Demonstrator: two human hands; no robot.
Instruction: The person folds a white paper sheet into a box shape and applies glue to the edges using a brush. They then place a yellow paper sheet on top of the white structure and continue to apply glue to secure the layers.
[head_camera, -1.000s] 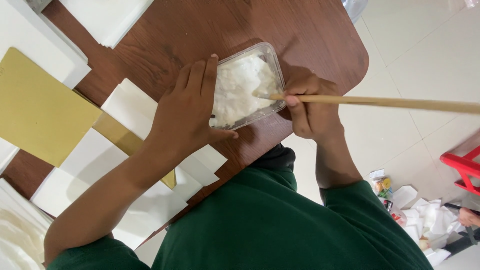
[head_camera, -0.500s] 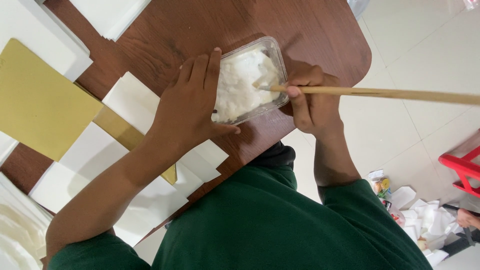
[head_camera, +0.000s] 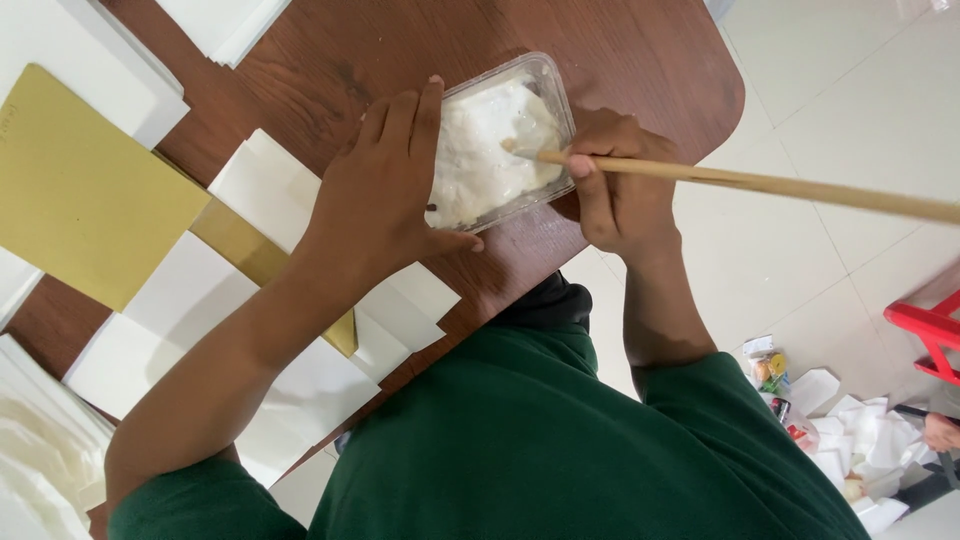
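- Head view: the left hand (head_camera: 385, 190) lies flat against the side of a clear plastic tub (head_camera: 500, 140), its fingers (head_camera: 418, 110) pressed together along the tub wall and the thumb hooked at the near corner, so the tub is held steady.
- The tub stands on the brown tabletop (head_camera: 380, 50), near its rounded corner, and it is filled with a white paste (head_camera: 485, 150).
- The right hand (head_camera: 620, 195) is closed around a long wooden stick (head_camera: 760, 183); the fingers are wrapped tight on it close to its lower end.
- The tip of the stick sits in the paste near the right wall of the tub. The rest of the stick runs out to the right edge of the picture, above the tiled floor (head_camera: 840, 90).
- The paste looks rough and lumpy, with white smears on the tub walls, so I judge that the stirring is under way and not finished. I cannot tell how much more is needed.
- To the left of the tub, white paper sheets (head_camera: 270, 190) and yellow sheets (head_camera: 80, 190) lie overlapping on the tabletop, just beside the left forearm. No paste shows on them.
- On the floor at lower right there are white paper scraps (head_camera: 850, 425) and part of a red stool (head_camera: 930, 335).
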